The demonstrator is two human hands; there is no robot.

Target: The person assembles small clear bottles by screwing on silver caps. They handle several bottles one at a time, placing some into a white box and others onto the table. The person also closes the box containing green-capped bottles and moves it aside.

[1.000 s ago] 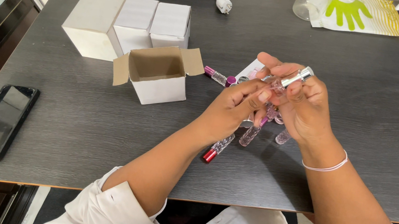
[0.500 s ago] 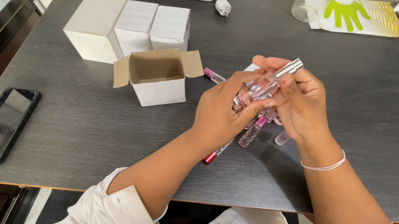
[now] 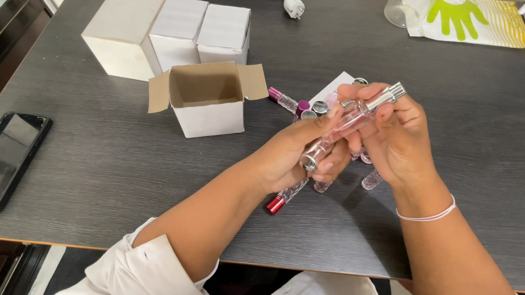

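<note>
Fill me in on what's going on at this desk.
A person seated at a dark desk holds a slim clear tube with silver ends in both hands: the left hand at its lower end, the right hand near the top. More small tubes lie under the hands. An open white box stands to their left, closed boxes behind it, and a phone near the desk's edge.

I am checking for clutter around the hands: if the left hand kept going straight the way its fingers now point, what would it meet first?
Probably the right hand: the left hand points up and rightward along the clear tube both hold, though depth is unclear.
</note>
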